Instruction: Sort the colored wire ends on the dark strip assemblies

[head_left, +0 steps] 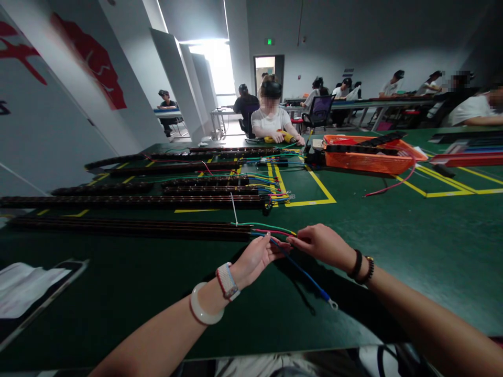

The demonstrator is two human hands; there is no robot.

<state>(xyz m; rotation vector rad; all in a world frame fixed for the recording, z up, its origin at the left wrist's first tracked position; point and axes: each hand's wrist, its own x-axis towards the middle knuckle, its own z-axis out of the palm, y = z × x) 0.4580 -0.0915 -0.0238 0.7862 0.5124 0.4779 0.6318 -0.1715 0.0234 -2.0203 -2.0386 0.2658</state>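
Down on the green table point(393, 230) lies a long black bundle point(133, 229). By its end, the left hand point(257, 255) is half open under a blue wire point(302, 270), and the right hand point(320, 244) pinches 2 wires point(271, 231), red and green. A ring point(334, 305) tips the blue wire.

Lower centre: right hand point(324, 243) hides the ends of red wire point(271, 232) and green wire point(267, 226); exact contact at its grip unclear. Left hand point(257, 257) covers a stretch of blue wire point(302, 272). Both forearms leave the frame, left at bottom, right lower right. White paper point(27, 288) cut by left edge. Red strips point(471, 158), right edge: blurred, cut off. Orange basket point(353, 161): wall hides lower contents.
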